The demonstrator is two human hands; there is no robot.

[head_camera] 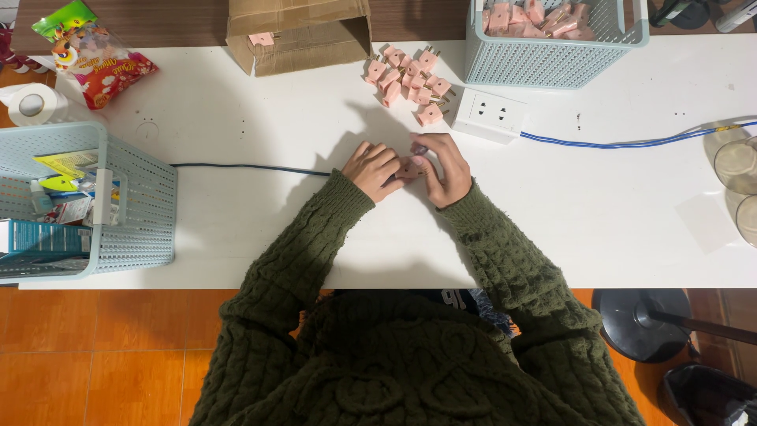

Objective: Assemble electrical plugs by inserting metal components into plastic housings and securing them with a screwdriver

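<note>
Left hand & right hand pinch pink plug; red snack bag far left.

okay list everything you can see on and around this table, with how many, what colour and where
pink plug in hand: one, pink, between both hands at table centre
loose plugs: a pile, pink, behind the hands
far basket: one, pale blue, back edge, holding more pink plugs
socket block: one, white, right of the pile
cable: one, blue, from the block rightward
cardboard box: one, brown, back centre
near basket: one, pale blue, left edge, mixed items inside
snack bag: one, red, back left
tape roll: one, white, far left
table: one, white
left hand: on the plug
right hand: on the plug
</note>
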